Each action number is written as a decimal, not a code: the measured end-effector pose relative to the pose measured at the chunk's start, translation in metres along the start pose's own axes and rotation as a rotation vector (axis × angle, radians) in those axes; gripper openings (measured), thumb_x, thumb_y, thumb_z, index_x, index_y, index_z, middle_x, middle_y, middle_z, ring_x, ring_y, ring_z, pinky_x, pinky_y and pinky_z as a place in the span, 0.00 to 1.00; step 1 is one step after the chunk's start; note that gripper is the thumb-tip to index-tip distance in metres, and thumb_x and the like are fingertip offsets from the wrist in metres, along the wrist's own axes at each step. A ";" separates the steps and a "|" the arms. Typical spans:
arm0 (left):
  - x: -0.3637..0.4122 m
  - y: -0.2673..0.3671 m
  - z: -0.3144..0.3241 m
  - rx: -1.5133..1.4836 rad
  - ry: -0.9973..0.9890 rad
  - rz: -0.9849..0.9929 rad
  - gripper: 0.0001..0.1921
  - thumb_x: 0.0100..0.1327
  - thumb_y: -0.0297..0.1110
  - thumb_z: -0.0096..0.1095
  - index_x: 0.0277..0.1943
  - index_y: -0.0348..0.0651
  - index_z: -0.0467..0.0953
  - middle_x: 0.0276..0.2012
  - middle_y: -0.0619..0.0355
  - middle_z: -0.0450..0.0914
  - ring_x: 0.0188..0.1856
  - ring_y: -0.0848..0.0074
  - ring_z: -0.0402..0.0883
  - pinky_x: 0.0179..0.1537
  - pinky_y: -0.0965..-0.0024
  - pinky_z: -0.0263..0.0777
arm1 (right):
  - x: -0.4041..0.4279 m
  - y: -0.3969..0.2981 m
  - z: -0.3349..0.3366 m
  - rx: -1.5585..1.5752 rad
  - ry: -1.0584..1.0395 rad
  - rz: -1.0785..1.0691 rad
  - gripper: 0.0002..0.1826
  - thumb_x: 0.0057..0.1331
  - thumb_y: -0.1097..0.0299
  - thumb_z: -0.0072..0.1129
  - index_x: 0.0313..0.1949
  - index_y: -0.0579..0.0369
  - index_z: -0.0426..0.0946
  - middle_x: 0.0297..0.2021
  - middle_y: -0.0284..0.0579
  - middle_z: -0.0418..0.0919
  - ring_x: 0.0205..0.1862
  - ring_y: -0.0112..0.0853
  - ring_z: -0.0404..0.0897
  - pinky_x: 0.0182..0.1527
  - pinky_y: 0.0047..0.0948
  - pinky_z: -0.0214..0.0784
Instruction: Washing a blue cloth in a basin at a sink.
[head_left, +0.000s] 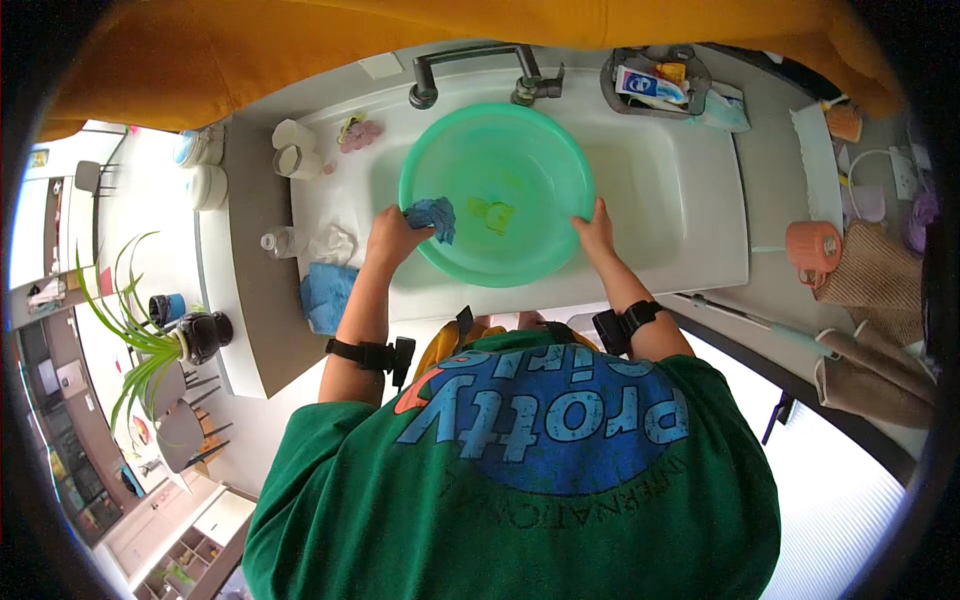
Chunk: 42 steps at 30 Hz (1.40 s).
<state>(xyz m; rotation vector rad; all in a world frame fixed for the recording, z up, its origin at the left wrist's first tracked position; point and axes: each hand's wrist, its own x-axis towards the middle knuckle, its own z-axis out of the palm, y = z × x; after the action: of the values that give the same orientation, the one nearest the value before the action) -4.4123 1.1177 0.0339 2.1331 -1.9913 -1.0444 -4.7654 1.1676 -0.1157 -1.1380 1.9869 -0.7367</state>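
A large green plastic basin (495, 262) sits over the white sink (712, 172), below the dark faucet (480, 54). At the basin's left rim my left hand (397, 236) grips a crumpled blue cloth (435, 217) that hangs just inside the rim. My right hand (596, 231) holds the right rim, thumb on the edge. On the basin's floor shows a yellow-green shape (491, 214); whether it is printed or loose I cannot tell. A second blue cloth (328, 296) lies on the sink's left ledge, beside my left forearm.
Left of the basin are white cups (298, 159), a clear bottle (279, 242), crumpled clear plastic (332, 244) and a pink flower-shaped item (361, 135). A dark caddy (619, 97) with a toothpaste tube stands at the back right. A pink mug (812, 247) and brown towel (874, 277) are further right.
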 end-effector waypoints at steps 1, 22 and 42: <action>0.003 -0.004 0.001 -0.006 0.003 -0.005 0.24 0.44 0.44 0.73 0.37 0.31 0.78 0.32 0.40 0.80 0.38 0.54 0.81 0.41 0.58 0.74 | 0.000 0.005 -0.001 0.020 0.003 0.011 0.31 0.56 0.68 0.60 0.57 0.56 0.58 0.50 0.60 0.73 0.51 0.51 0.74 0.52 0.45 0.67; 0.153 0.037 -0.011 -0.272 0.533 0.464 0.31 0.54 0.28 0.64 0.62 0.41 0.66 0.53 0.44 0.75 0.55 0.56 0.75 0.53 0.62 0.70 | 0.027 -0.051 -0.009 -0.328 0.069 -0.159 0.32 0.63 0.59 0.59 0.60 0.63 0.58 0.48 0.57 0.76 0.51 0.51 0.75 0.52 0.44 0.67; 0.036 -0.023 0.076 -0.185 0.284 -0.012 0.26 0.52 0.33 0.65 0.55 0.32 0.71 0.46 0.40 0.79 0.49 0.50 0.77 0.50 0.59 0.71 | 0.275 -0.119 -0.030 -0.686 0.178 -0.310 0.13 0.69 0.64 0.45 0.40 0.58 0.75 0.20 0.51 0.79 0.30 0.39 0.81 0.38 0.38 0.70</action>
<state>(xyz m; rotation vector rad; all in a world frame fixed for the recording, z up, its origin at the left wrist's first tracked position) -4.4312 1.1201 -0.0516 2.0644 -1.6875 -0.8341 -4.8297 0.8742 -0.0908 -1.8627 2.3205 -0.2980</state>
